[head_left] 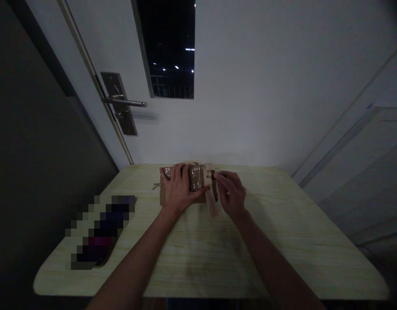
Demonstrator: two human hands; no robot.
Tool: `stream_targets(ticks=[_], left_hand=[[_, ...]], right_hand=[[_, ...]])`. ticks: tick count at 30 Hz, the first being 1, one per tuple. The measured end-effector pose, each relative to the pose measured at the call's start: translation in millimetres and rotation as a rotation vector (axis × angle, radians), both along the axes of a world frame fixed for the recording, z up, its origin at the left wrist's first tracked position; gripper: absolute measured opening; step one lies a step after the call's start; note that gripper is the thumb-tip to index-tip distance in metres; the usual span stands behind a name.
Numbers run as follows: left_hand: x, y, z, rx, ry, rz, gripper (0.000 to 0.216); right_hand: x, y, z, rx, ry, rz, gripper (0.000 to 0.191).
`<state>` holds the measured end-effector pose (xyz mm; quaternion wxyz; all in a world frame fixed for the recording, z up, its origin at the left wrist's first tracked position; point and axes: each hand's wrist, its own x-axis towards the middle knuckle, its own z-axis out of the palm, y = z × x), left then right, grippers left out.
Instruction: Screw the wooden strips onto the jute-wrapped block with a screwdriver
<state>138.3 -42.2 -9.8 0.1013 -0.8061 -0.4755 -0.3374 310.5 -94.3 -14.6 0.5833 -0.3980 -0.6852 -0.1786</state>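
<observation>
A small brown cardboard box [201,196] with shiny clear tape [196,178] across its top lies near the back of the table. My left hand [176,189] grips it from above, its fingers over the top and its thumb stretched toward the right end. A pale strip [212,202] hangs over that end and bears small dark spots. At the strip, my right hand [231,191] is closed in a pinch on a thin dark piece [213,176], too small to name. Thin screw-like pieces [156,185] lie left of the box.
A pale wood-grain table [282,241] stands against a white door with a metal handle [127,103] and a dark window [169,47]. At the table's left lies a dark, flat, pixelated object [104,230], perhaps a phone. A grey panel [30,150] rises on the left.
</observation>
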Motion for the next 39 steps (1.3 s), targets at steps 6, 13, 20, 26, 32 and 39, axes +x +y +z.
stream_targets(ticks=[6,13,20,26,32,39], left_hand=[[0.2,-0.1,0.3,-0.003,0.000,-0.002,0.083],[0.4,-0.5,1.1,-0.002,0.015,0.006,0.084],[0.8,-0.6,1.0,-0.001,0.011,0.005,0.083],[1.0,-0.2,0.6,-0.003,0.010,0.003,0.081],[0.5,0.7,-0.2,0.000,0.003,-0.001,0.082],[0.1,0.2,0.3,0.013,0.016,0.016,0.084]], right_hand=[[-0.6,-2.0,2.8,0.004,-0.023,0.003,0.040],[-1.4,-0.9,3.1,-0.009,-0.035,0.067,0.051],[-1.3,-1.6,0.9,-0.013,-0.022,0.080,0.049],[-1.1,-0.9,0.6,-0.039,-0.027,0.105,0.053],[-0.1,-1.4,0.5,-0.044,-0.006,0.020,0.047],[-1.4,-3.3,5.6,-0.025,-0.014,0.041,0.055]])
